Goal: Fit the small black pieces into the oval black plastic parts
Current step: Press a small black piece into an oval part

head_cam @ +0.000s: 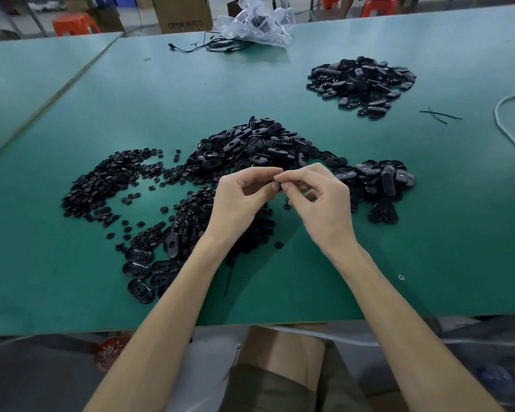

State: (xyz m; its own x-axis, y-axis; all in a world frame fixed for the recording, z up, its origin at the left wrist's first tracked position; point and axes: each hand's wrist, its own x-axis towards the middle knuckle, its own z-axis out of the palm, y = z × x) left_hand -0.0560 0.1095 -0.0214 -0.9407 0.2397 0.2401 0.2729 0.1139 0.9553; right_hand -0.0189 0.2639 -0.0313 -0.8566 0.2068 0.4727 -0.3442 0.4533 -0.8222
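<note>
Above the matte green table [72, 278], beside the heap of glossy oval black plastic parts [259, 147] and the flat, round small black pieces [107, 185], your left hand [241, 200] and right hand [321, 203] curl fingertip to fingertip, both pinching one mostly hidden black part [276, 185].

The left hand [235, 203] and right hand [321, 203] are bare, as are both forearms; olive-drab shorts [280, 388] cover the thighs; their hem stops above a bare knee [280, 343].
</note>
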